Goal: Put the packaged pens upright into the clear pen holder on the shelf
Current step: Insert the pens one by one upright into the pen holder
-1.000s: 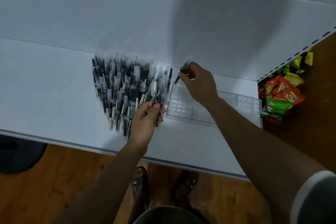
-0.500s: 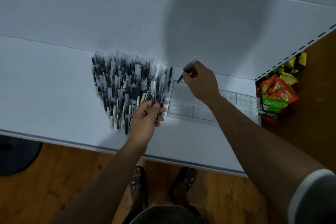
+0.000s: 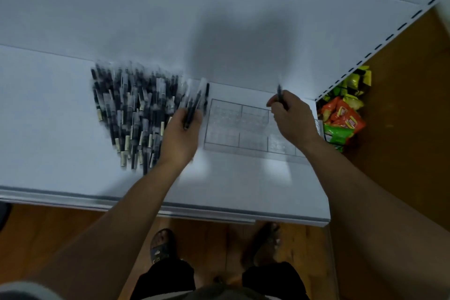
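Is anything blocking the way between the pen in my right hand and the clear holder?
Nothing visible does. The right hand pinches the pen right over the clear holder; the left hand, gripping a bundle of pens, is beside its left edge.

- A white shelf (image 3: 48, 129) carries the stock, with a pale lip along its near edge.
- The clear pen holder (image 3: 233, 126), a low transparent tray divided into compartments, sits on the shelf towards its right end; some compartments show dimpled bases.
- Just left of the holder, a dense heap of packaged pens (image 3: 131, 109) lies flat on the shelf. The dark barrels run mostly front to back and are blurred, and the nearest reach almost to the holder's left wall.
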Available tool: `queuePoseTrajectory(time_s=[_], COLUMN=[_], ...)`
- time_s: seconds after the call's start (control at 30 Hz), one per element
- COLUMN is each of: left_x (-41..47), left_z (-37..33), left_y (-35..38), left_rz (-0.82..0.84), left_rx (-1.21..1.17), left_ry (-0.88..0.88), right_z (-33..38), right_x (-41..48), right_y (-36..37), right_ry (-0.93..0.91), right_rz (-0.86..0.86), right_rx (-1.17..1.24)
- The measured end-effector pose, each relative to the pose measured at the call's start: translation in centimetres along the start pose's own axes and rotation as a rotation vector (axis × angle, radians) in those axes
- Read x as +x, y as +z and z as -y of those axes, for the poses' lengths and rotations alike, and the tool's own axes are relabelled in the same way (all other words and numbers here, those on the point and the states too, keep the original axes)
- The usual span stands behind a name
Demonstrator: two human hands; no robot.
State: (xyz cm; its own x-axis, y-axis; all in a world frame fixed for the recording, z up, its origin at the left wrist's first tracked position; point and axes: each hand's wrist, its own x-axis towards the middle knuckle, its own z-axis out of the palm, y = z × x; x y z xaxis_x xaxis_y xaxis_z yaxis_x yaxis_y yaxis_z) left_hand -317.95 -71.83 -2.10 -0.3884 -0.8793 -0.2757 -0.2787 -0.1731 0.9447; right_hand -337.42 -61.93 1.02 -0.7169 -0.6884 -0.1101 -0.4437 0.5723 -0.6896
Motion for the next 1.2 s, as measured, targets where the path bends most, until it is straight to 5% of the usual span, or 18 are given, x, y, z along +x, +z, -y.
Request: queuePoseTrajectory(time_s=[0.33, 0.5, 1.07, 1.2], left_x=[3.9, 6.4, 8.7, 8.4], left_z=[5.8, 6.8, 6.3, 6.5], left_y=[3.7, 3.6, 3.6, 3.7], left_rz=[-0.249, -0.212, -0.086, -0.062], left_rx=[0.128, 0.236, 0.273, 0.221], left_ry=[0.292, 0.368, 0.381, 0.38], right_z=[-8.6, -10.3, -10.7, -8.3], right_x=[5.3, 6.0, 2.8, 2.9], right_y=[-0.6, 0.5, 0.2, 0.2], right_ry=[-0.5, -0.689, -0.615, -0.727], right_rz=[0.111, 0.038, -0.053, -0.248], right_rx=[-0.29, -0.447, -0.468, -0.479])
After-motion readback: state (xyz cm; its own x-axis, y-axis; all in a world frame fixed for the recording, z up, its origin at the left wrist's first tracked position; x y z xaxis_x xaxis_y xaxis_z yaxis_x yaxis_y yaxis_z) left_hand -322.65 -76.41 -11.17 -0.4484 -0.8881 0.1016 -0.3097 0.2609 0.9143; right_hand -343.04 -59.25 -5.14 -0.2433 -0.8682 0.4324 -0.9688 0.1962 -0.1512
